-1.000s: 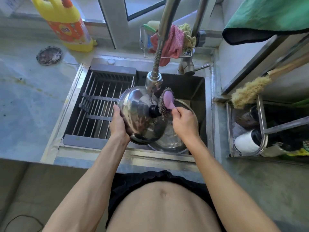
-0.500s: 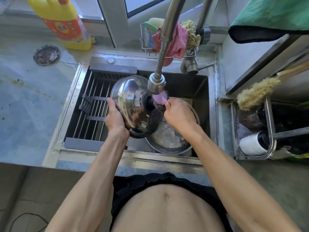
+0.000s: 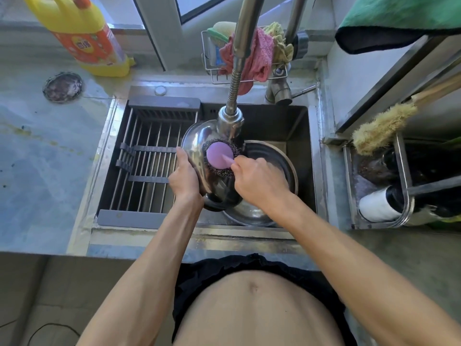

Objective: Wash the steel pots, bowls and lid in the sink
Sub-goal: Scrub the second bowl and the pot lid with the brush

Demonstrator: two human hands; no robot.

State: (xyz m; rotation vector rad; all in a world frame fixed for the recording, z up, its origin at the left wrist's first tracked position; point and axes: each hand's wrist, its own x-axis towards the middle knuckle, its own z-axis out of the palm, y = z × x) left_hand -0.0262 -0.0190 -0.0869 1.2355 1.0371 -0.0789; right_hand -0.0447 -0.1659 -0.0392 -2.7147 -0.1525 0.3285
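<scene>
A domed steel lid is held tilted over the sink, under the tap head. My left hand grips the lid's left rim. My right hand grips the purple handle of a steel-wool scrubber, whose wire pad presses against the lid's domed face. A steel pot sits in the basin below and to the right, partly hidden by my right hand and the lid.
A drying rack covers the sink's left half. A yellow detergent bottle and a round drain cover sit on the left counter. A wire caddy with cloths hangs behind the tap. A dish rack with a brush stands on the right.
The scrubber has moved left from beside the lid's knob onto the middle of its dome. The lid has turned, and its black knob is now hidden.
</scene>
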